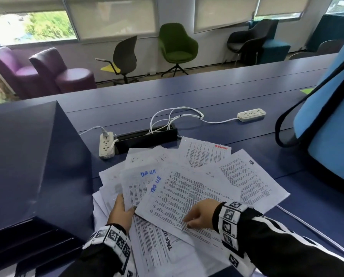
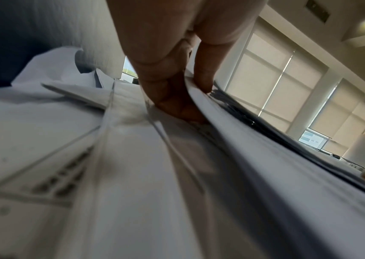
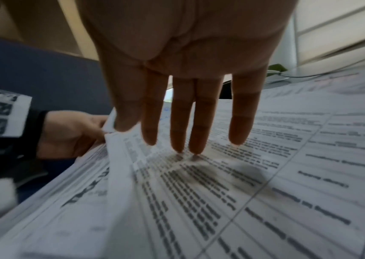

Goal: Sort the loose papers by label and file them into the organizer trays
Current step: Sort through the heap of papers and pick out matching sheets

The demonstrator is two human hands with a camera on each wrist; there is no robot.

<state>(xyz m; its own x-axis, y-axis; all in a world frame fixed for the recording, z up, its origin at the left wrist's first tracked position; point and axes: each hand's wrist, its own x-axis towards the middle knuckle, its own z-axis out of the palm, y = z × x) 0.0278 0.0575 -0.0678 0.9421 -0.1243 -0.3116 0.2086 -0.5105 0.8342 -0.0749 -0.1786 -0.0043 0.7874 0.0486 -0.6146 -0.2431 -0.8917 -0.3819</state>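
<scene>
Loose printed papers (image 1: 187,196) lie fanned out on the blue table (image 1: 207,92). Two sheets carry a blue handwritten label (image 1: 148,173), one a red label (image 1: 221,147), one a black label (image 1: 252,162), and a lower sheet a black label (image 1: 167,240). My left hand (image 1: 121,210) pinches the edge of a few sheets (image 2: 232,140) between thumb and finger (image 2: 203,78). My right hand (image 1: 197,214) lies on the top sheet (image 3: 265,175), its straight fingertips (image 3: 197,149) pressing on it. The dark blue organizer (image 1: 37,166) stands at the left, its tray slots (image 1: 37,236) facing me.
Behind the papers are a white power strip (image 1: 106,144), a black cable box (image 1: 147,136) and a second power strip (image 1: 251,114) with looped cords. A light blue bag (image 1: 327,126) stands at the right. Chairs line the far wall.
</scene>
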